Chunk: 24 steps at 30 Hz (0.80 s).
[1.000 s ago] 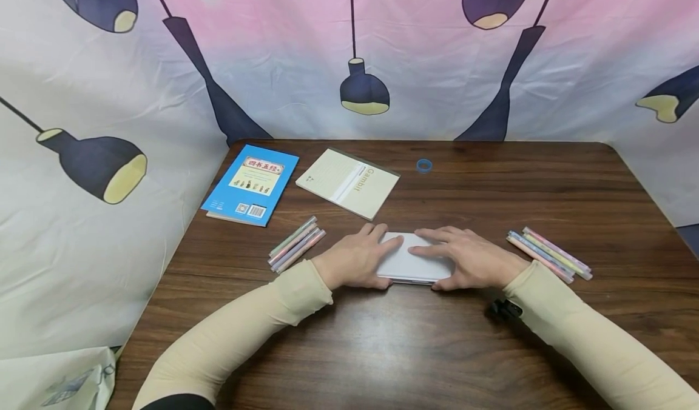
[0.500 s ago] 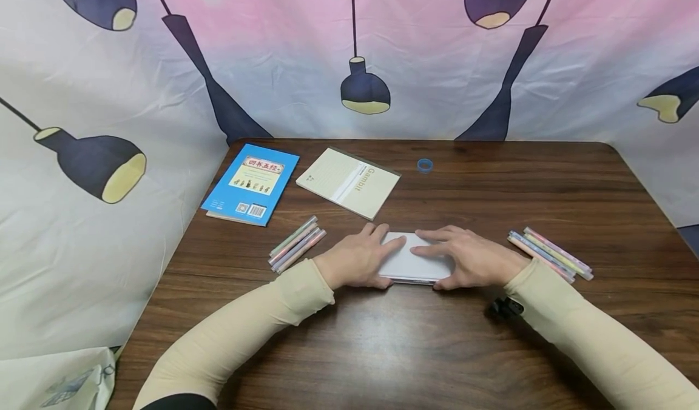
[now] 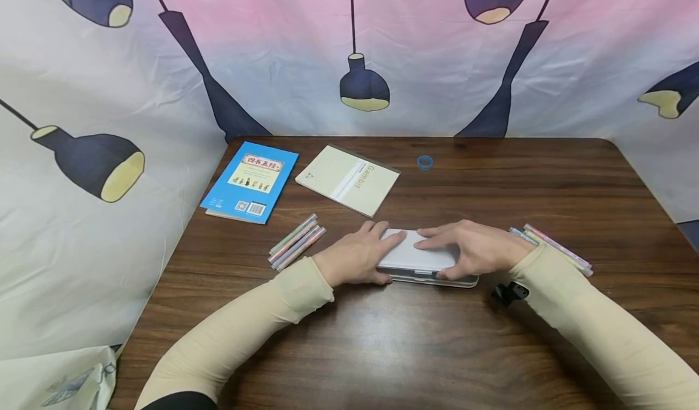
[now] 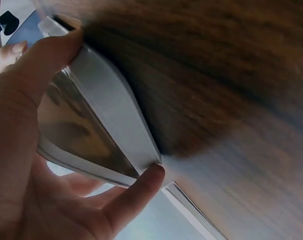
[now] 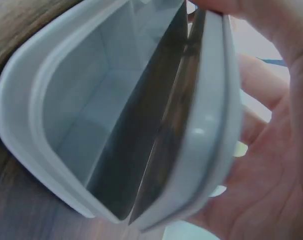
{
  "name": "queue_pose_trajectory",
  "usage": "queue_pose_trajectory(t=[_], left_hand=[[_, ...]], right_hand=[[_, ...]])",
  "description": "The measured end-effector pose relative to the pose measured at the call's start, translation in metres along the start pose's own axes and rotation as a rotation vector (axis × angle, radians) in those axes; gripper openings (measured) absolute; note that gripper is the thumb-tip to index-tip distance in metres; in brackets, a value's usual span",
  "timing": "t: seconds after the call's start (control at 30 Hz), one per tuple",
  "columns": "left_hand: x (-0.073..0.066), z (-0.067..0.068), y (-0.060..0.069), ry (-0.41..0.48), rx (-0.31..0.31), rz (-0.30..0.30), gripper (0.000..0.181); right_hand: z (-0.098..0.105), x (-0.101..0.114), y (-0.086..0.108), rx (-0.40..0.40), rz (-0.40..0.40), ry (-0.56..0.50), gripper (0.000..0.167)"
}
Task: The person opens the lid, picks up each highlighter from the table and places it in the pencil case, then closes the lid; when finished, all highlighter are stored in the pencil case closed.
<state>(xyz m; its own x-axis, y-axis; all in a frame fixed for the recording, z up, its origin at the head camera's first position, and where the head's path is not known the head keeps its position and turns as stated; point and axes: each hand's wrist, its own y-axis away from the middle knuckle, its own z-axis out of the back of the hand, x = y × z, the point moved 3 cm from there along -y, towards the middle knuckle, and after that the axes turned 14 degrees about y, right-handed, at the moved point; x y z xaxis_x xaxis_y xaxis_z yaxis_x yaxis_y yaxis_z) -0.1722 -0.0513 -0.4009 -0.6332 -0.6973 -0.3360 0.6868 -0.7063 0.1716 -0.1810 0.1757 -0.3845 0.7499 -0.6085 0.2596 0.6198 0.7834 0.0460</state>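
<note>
A white plastic box [image 3: 412, 251] lies near the middle of the table in the head view, its upper part raised above the lower part at the right end. My left hand [image 3: 355, 255] grips its left end, thumb on the near edge, fingers over the top. With thumb and fingers, my right hand [image 3: 475, 247] holds the raised upper part [image 5: 211, 120]. The right wrist view shows the gap between the parts: a hollow grey-white lower tray [image 5: 86, 110] and dark, shiny inner surfaces. In the left wrist view, a reflective brownish panel [image 4: 86, 130] shows inside the white rim [image 4: 111, 100].
Coloured pens [image 3: 297, 243] lie left of the box; more pens [image 3: 559, 249] lie right, partly behind my right sleeve. A blue book [image 3: 251, 182], a cream notebook [image 3: 347, 181] and a blue ring-shaped roll [image 3: 425, 162] lie toward the back of the wooden table [image 3: 519, 185].
The right hand has lifted the box's upper part and shifted slightly right, exposing the lower part's right end. The left hand stays in place. The sleeve now covers part of the right-hand pens.
</note>
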Motion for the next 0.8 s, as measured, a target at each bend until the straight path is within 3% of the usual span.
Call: queue_pose_trajectory(t=[0.13, 0.23, 0.4, 0.63, 0.73, 0.8], left_hand=[[0.005, 0.002, 0.003, 0.133, -0.041, 0.031, 0.094], [0.011, 0.001, 0.008, 0.289, -0.099, 0.072, 0.098], [0.02, -0.001, 0.016, 0.476, -0.172, 0.138, 0.105], [0.022, -0.006, 0.017, 0.526, -0.239, 0.234, 0.128], [0.021, -0.006, 0.017, 0.529, -0.274, 0.232, 0.131], [0.021, -0.005, 0.018, 0.532, -0.299, 0.209, 0.13]], right_hand=[[0.002, -0.006, 0.001, -0.005, 0.02, -0.043, 0.058], [0.005, -0.01, 0.001, 0.003, 0.022, -0.091, 0.055], [0.015, -0.017, 0.004, 0.0, -0.028, -0.139, 0.046], [0.035, -0.022, 0.003, 0.014, -0.077, -0.176, 0.036], [0.043, -0.027, -0.002, -0.017, -0.099, -0.152, 0.032], [0.047, -0.032, -0.007, -0.077, -0.127, -0.112, 0.029]])
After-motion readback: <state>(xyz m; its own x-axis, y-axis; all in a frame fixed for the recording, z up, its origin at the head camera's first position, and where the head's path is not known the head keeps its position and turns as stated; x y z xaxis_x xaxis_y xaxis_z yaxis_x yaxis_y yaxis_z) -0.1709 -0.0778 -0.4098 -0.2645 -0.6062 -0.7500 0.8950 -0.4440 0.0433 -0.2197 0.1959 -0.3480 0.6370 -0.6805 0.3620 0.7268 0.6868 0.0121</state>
